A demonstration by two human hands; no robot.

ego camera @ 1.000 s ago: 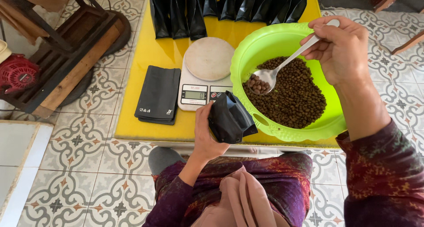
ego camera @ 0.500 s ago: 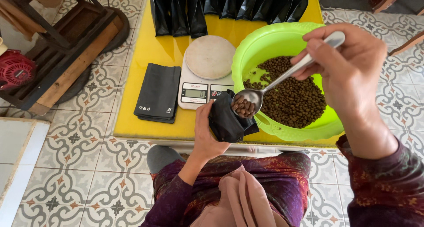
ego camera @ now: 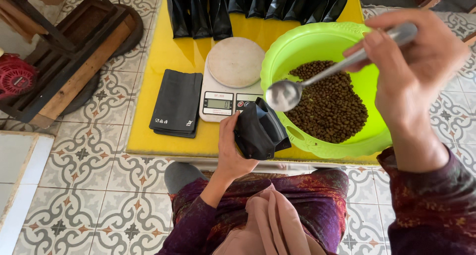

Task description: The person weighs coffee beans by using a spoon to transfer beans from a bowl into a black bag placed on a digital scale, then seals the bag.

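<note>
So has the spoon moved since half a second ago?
Yes. The spoon, then loaded over the black pouch, now sits empty, lifted toward the green bowl.

Low yellow table (ego camera: 163,136) on patterned tile floor (ego camera: 89,185); bears green bowl (ego camera: 297,52), white scale (ego camera: 233,81), flat black pouches (ego camera: 177,104), standing black bags (ego camera: 248,4).

Bare yellow table (ego camera: 163,54) left of scale (ego camera: 229,81) — flat pouches (ego camera: 177,102), green bowl (ego camera: 322,42) flank it.
</note>
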